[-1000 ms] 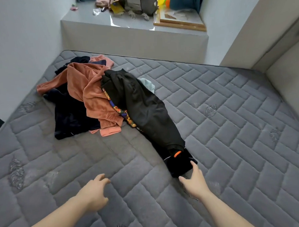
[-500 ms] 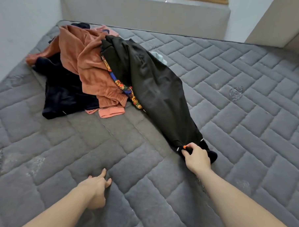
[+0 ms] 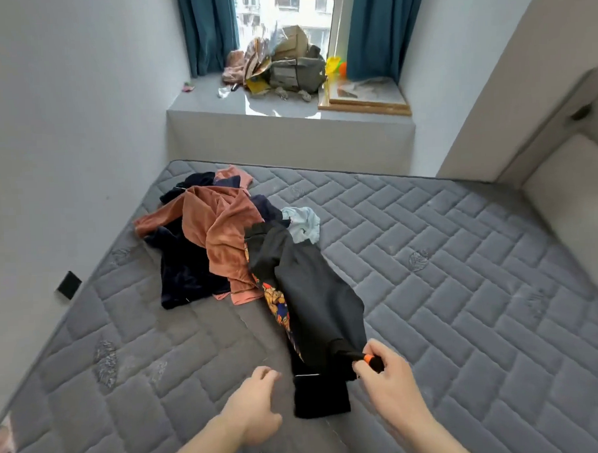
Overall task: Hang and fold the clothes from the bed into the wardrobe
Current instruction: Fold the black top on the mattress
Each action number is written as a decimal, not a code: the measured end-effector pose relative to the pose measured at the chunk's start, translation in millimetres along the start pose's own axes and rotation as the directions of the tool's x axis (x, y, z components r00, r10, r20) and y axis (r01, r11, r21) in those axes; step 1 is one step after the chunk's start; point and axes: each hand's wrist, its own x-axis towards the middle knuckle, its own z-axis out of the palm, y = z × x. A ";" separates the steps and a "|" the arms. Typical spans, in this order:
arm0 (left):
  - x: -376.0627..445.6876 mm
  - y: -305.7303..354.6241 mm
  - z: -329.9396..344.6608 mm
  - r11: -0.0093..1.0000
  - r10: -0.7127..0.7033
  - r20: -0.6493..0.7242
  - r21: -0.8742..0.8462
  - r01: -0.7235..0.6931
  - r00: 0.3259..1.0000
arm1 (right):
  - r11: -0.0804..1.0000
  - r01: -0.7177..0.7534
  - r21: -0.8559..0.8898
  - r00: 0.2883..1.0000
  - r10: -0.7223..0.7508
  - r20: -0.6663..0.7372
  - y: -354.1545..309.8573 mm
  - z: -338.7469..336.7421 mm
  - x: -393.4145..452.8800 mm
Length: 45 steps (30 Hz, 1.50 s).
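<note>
At the near edge of the bed (image 3: 465, 304), both hands are in view; the right hand (image 3: 388, 376) pinches the near end of the black garment (image 3: 314, 304), thumb and fingers closed on the cuff where a small orange tab (image 3: 367, 358) shows; the left hand (image 3: 255, 404) hovers just beside the same end, fingers loosely curled, holding nothing, not touching the cloth as far as can be told.

The black garment lies stretched on the grey quilted mattress; long axis runs from the gripped cuff, nearest the person, away and slightly left toward the pile; near end points at the person, far end lies against the heap; a second dark cuff hangs below the grip; a patterned orange-and-blue strip (image 3: 277, 306) shows along its left edge, whether lining or a separate item I cannot tell.

Handling, judged: soft, limp, light; no stiffness, so it will sag and trail from a one-point hold; the cuff is a secure pinch but poor for hanging; better holds are likely the waistband or shoulders at the far end, one hand each side.

Further back, the pile: rust-orange velvety garment (image 3: 219, 229) draped over a dark navy garment (image 3: 183, 269); a pale blue piece (image 3: 302, 222) just beyond the black one; all touching.

Farthest, a window ledge (image 3: 286, 124) with clutter, teal curtains (image 3: 374, 27); no wardrobe interior is visible.
</note>
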 end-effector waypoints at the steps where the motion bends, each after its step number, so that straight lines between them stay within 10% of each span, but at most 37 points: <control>1: -16.7 15.4 -10.8 0.997 0.029 -0.068 -0.064 -0.033 0.997 | 0.998 0.026 0.054 1.000 -0.025 -0.012 -22.6 -15.8 -17.1; 5: -66.4 74.7 -46.1 0.966 0.142 -0.365 -0.150 -0.208 0.920 | 0.966 0.148 0.210 0.989 -0.143 -0.036 -91.0 -76.5 -85.7; 11: -110.4 137.7 -29.2 0.952 0.305 -0.233 0.054 -0.301 0.923 | 0.858 0.169 0.485 0.985 -0.165 -0.050 -122.2 -144.2 -160.7; 19: -175.6 186.1 -6.3 0.948 0.080 -0.476 -0.235 -0.214 0.876 | 0.799 0.218 0.561 0.971 -0.117 -0.211 -114.1 -199.1 -199.9; 26: -260.6 238.3 25.2 0.832 0.291 -0.214 -0.426 -0.357 0.933 | 0.831 0.234 0.505 0.961 -0.119 -0.249 -128.9 -187.2 -214.2; 35: -228.8 183.1 -14.4 0.891 0.092 -0.478 -0.352 -0.286 0.874 | 0.873 0.239 0.424 0.949 -0.118 -0.292 -141.4 -197.3 -215.0; 42: -219.5 129.9 -107.1 0.929 0.038 -0.712 -0.232 -0.287 0.701 | 0.874 0.105 0.474 0.979 -0.008 -0.202 -179.2 -144.8 -205.6; 45: -239.4 122.8 -86.0 0.895 0.136 -0.639 -0.248 -0.370 0.757 | 0.833 0.103 0.543 0.976 0.019 -0.215 -210.6 -117.6 -202.1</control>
